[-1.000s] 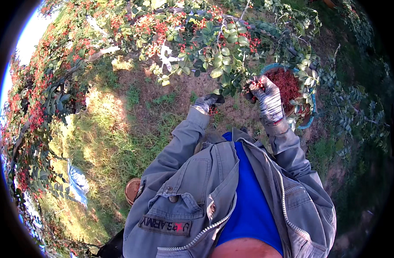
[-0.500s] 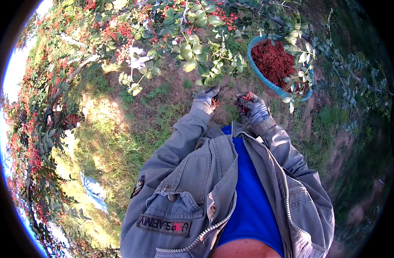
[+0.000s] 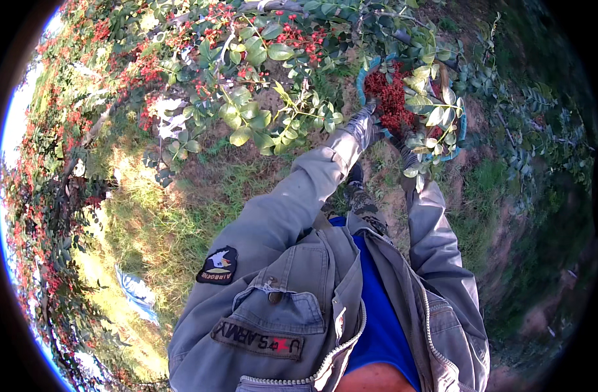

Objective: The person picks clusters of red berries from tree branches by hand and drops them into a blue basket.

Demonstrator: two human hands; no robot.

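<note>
Bright left, sunlit grass (image 3: 132, 238) glaring | right dim, blurred | fisheye-bent edges, black rim

- The basket (image 3: 361, 83) is edged in turquoise and partly hidden by leafy twigs (image 3: 420, 104).
- Red berries (image 3: 392, 95), small and clustered, are heaped inside it, seen mainly toward its left side.
</note>
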